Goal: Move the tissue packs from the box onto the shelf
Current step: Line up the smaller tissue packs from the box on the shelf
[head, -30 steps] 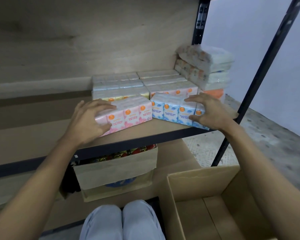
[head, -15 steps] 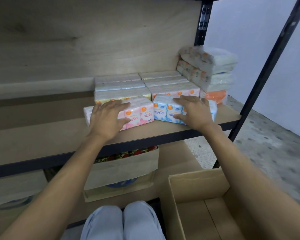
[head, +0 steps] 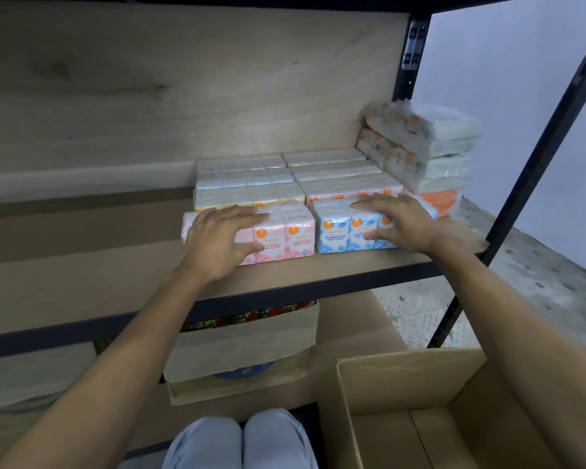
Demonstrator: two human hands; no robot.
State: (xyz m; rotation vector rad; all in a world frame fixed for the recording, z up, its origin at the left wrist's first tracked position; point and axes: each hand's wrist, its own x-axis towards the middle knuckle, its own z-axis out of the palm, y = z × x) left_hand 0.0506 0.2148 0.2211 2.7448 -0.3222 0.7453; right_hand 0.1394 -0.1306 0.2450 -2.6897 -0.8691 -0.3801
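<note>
Pink pack [head: 295, 236] under my left hand [head: 222, 240], blue pack [head: 335, 235] under my right hand [head: 400, 225]. My hands are apart, fingers spread flat over the tops and thumbs on the front faces, pressing more than gripping. Both packs sit on the shelf [head: 115, 282], front row, tight against the rows behind [head: 247, 184] (squaring them up, I guess). The leaning stack [head: 427, 147] on the right crowds the blue one. The box [head: 403, 384] sits open by my knees.

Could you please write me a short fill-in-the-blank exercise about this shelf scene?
1. The left hand rests on the ____ rose-scented tissue pack.
2. The right hand rests on the ____ fragrance-free tissue pack.
3. Both packs sit on the ____, not in the cardboard box.
Missing words: pink; blue; shelf.
</note>
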